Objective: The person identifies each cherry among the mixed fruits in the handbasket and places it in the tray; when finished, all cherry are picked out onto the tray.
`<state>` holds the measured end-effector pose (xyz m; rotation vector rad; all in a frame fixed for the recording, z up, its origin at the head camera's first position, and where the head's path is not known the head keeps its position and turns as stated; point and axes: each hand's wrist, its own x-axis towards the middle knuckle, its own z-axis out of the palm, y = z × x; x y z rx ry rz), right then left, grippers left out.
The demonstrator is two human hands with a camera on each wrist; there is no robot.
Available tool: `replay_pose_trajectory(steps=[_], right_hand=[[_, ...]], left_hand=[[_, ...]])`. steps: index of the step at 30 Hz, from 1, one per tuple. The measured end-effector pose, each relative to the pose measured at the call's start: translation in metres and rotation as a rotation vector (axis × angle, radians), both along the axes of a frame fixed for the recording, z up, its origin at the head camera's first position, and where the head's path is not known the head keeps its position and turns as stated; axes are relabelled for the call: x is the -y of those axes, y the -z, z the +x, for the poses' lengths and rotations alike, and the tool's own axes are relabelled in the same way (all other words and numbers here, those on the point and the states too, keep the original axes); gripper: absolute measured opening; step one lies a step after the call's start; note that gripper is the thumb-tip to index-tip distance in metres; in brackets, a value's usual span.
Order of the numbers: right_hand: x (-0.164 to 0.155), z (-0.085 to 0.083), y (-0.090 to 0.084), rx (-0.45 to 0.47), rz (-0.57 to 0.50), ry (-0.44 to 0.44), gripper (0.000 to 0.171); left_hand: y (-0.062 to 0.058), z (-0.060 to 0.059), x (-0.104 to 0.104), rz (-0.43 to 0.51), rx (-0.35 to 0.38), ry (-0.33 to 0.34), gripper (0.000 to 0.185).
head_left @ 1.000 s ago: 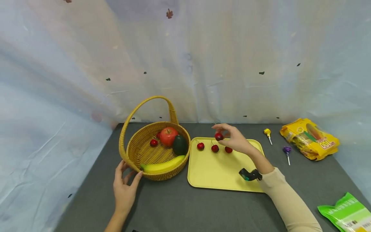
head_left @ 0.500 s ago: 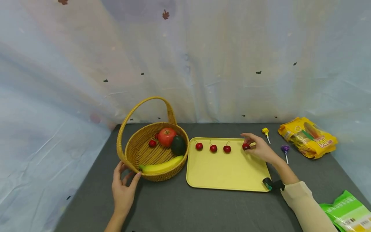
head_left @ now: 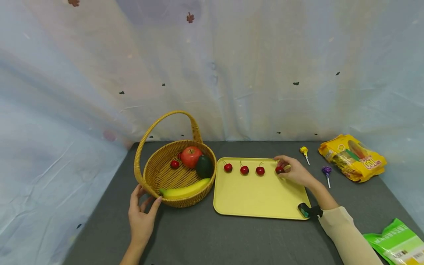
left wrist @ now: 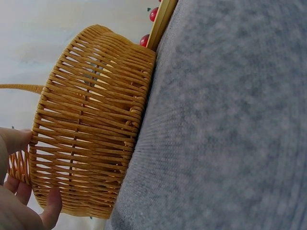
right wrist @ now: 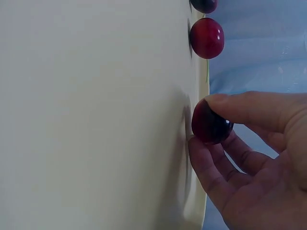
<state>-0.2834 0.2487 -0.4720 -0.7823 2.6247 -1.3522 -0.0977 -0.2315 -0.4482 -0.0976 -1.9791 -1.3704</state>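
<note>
My right hand (head_left: 296, 173) pinches a dark red cherry (right wrist: 211, 125) between thumb and fingertips, low over the back right part of the yellow tray (head_left: 251, 197). Whether the cherry touches the tray is hard to tell. To its left, three red cherries stand in a row along the tray's back edge, the nearest cherry (head_left: 260, 170) having its stem up. My left hand (head_left: 141, 219) grips the wicker basket (left wrist: 91, 124) at its rim by the handle's base. Inside the basket lie a banana (head_left: 185, 189), a red apple (head_left: 191, 156), a dark green avocado (head_left: 204, 166) and a cherry (head_left: 175, 164).
Right of the tray lie a yellow lollipop (head_left: 304, 150) and a purple lollipop (head_left: 327, 169). A yellow snack bag (head_left: 352, 158) sits at the back right, a green bag (head_left: 399, 241) at the front right. A pale curtain (head_left: 232, 73) hangs behind the dark table (head_left: 212, 239).
My right hand has carried its cherry rightward and down to the right end of the row, then shifted slightly left. My left hand has stayed on the basket.
</note>
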Motion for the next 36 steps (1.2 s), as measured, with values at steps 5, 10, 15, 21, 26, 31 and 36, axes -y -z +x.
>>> replay_pose_trajectory(steps=[5, 10, 15, 21, 26, 31, 36], right_hand=[[-0.001, 0.0, 0.003, -0.004, 0.021, 0.0, 0.044], [-0.001, 0.002, 0.0, -0.001, 0.042, 0.013, 0.043], [0.021, 0.0, -0.032, -0.036, 0.026, -0.007, 0.044], [0.108, -0.019, -0.087, -0.091, -0.12, -0.207, 0.047], [0.215, -0.029, -0.11, -0.055, -0.231, -0.448, 0.051], [0.31, -0.029, -0.112, 0.051, -0.173, -0.631, 0.053], [0.361, -0.03, -0.09, 0.125, -0.057, -0.623, 0.06]], left_hand=[[0.001, 0.0, -0.001, -0.008, -0.017, 0.001, 0.069], [0.005, -0.002, 0.001, -0.009, -0.022, 0.013, 0.07], [0.02, -0.005, 0.013, 0.005, 0.014, -0.012, 0.074], [0.031, -0.007, 0.025, 0.009, 0.027, -0.027, 0.077], [0.03, -0.007, 0.024, -0.011, 0.018, -0.037, 0.078], [0.018, -0.005, 0.016, -0.026, 0.0, -0.028, 0.076], [0.011, -0.004, 0.006, -0.021, 0.002, -0.014, 0.075]])
